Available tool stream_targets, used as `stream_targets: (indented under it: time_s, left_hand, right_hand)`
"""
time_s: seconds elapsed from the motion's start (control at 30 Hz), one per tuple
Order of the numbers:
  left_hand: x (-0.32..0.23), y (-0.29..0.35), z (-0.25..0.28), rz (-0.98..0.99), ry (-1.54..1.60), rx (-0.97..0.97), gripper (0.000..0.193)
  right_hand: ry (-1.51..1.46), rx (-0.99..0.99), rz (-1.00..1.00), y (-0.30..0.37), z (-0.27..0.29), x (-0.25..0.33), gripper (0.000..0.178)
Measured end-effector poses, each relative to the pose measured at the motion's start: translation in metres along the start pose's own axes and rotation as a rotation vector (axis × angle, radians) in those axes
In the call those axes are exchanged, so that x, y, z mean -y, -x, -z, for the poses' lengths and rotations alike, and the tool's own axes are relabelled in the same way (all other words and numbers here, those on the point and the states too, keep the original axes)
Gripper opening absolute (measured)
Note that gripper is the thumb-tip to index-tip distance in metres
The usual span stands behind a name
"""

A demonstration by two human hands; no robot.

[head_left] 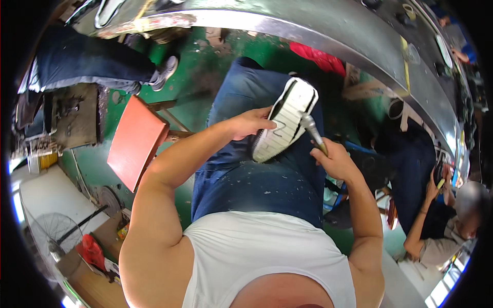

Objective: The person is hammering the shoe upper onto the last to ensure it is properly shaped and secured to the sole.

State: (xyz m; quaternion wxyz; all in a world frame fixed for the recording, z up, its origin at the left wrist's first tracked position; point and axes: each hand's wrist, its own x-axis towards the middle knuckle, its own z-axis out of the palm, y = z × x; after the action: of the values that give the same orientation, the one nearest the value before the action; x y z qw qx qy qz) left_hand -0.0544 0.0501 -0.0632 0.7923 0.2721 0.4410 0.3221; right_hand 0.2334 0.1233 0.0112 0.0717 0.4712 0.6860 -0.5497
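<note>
A shoe with a white ridged sole (280, 134) rests sole up on my lap, tilted with one end toward the upper right. My left hand (251, 123) is closed round its left side, the thumb lying on the sole. In my right hand (336, 160) is a hammer (313, 129), gripped by its short yellowish handle. The metal hammer head is at the right edge of the sole; whether it touches cannot be made out. The shoe's upper is mostly hidden beneath the sole.
A long metal workbench (308, 32) curves across the far side. An orange-red stool (138, 141) stands at my left, near another person's legs (97, 59). Two fans (56, 233) are at the lower left. At right, a co-worker (436, 226) sits; red cloth (319, 59) lies under the bench.
</note>
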Motion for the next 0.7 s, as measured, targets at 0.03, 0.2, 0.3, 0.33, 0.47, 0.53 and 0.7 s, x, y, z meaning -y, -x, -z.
stream_targets:
  time_s: [0.03,0.2,0.3,0.33,0.47,0.53,0.7]
  left_hand:
    - [0.012,-0.004,0.000,-0.081,-0.018,-0.005,0.074]
    - [0.049,-0.005,-0.015,-0.147,-0.429,-0.176,0.095]
    - [0.047,-0.002,-0.026,-0.154,-0.427,-0.232,0.098]
    - [0.052,-0.003,-0.025,-0.177,-0.457,-0.235,0.099]
    - [0.064,-0.012,-0.016,-0.256,-0.481,-0.214,0.101]
    - [0.059,-0.009,-0.014,-0.213,-0.449,-0.179,0.101]
    - [0.032,-0.010,-0.034,-0.056,-0.370,-0.370,0.106]
  right_hand:
    - [0.197,0.052,0.100,0.003,-0.001,0.005,0.034]
    - [0.566,-0.190,0.543,-0.001,-0.017,-0.009,0.043]
    - [0.807,-0.233,0.531,-0.004,-0.021,0.000,0.039]
    - [0.810,-0.229,0.535,-0.006,-0.019,0.006,0.039]
    - [0.742,0.188,0.321,-0.016,-0.013,0.019,0.029]
    - [0.633,0.223,0.377,-0.016,-0.012,0.014,0.027]
    - [0.532,0.108,0.324,0.000,0.011,0.015,0.040]
